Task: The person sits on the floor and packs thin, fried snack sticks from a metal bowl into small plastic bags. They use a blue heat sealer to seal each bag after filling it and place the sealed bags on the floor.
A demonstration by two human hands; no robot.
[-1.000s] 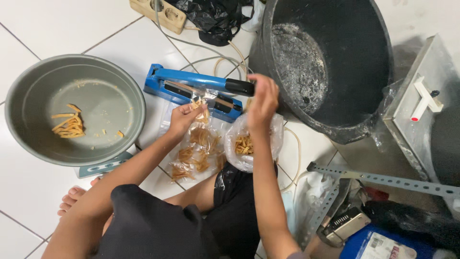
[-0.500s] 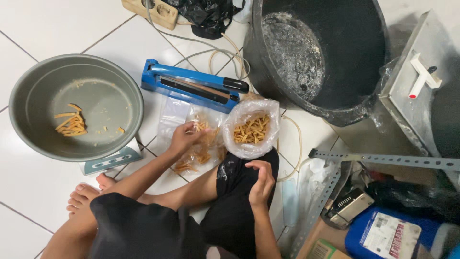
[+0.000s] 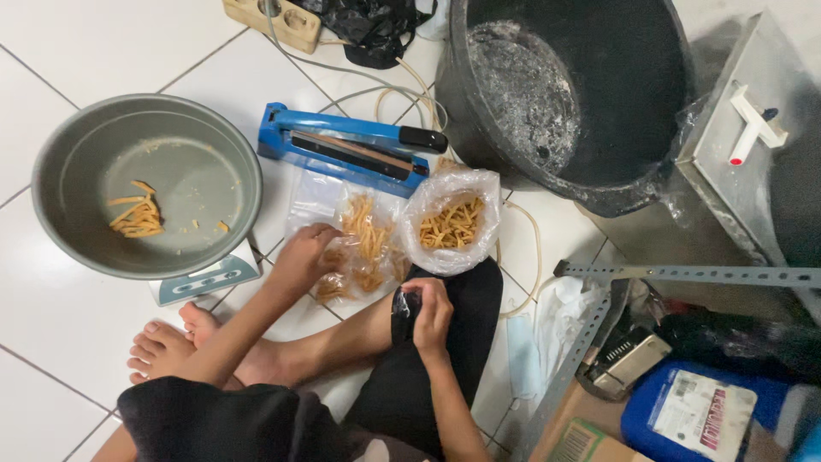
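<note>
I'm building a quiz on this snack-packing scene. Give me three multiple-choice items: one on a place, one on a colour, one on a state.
1. Where does the left hand rest?
A. in the grey bowl
B. on the flat bags of snack sticks
C. on the sealer

2. What colour is the sealer?
A. blue
B. red
C. green

3. How is the bag by the knee?
A. empty
B. open-topped, holding sticks
C. lying under the sealer bar

Answers:
1 B: its fingers lie on the flat bags on the tiles, while the bowl stands apart to the side.
2 A: its body is blue, with a black handle tip.
3 B: its mouth gapes upward and yellow sticks show inside. The right hand is on the black-clad leg, pinching a bit of clear film, not touching this bag.
</note>
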